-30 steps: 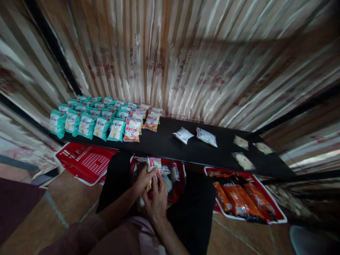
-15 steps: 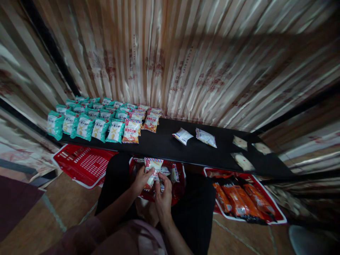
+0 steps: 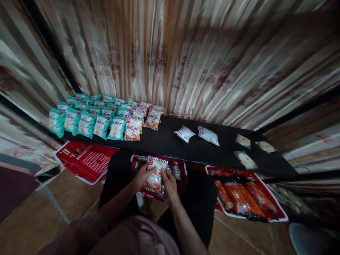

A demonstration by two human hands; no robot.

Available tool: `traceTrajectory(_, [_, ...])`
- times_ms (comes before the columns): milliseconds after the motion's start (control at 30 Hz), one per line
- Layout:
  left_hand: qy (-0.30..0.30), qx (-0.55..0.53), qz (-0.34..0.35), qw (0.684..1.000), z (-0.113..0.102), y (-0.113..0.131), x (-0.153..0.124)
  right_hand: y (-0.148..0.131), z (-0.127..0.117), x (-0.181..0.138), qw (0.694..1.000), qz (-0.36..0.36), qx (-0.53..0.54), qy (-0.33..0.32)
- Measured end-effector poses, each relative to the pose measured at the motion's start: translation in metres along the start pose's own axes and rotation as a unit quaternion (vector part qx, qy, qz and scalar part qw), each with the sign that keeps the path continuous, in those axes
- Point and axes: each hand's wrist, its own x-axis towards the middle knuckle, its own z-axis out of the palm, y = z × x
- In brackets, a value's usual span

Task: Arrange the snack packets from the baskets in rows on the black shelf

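Both hands, left (image 3: pixel 141 176) and right (image 3: pixel 170 183), grip 1 snack packet (image 3: pixel 156 175) below the shelf edge (image 3: pixel 186 158).

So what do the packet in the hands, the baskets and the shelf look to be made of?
The packet, held by both the left hand and right hand, looks like glossy printed plastic film: it shines and crinkles. The red basket on the left seems moulded plastic, going by its slotted grid bottom. The shelf is a black, smooth, matte board; whether wood or metal, I cannot tell.
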Motion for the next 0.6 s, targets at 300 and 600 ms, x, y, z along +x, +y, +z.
traceTrajectory(300, [-0.06, -0.02, -0.007, 0.998, -0.002, 0.01, -0.007, 0.0, 0.0, 0.013, 0.999, -0.022, 0.008, 0.034])
traceTrajectory(600, [-0.083, -0.012, -0.012, 0.996, -0.007, 0.019, -0.011, -0.011, 0.004, 0.024, 0.998, -0.047, -0.031, 0.039])
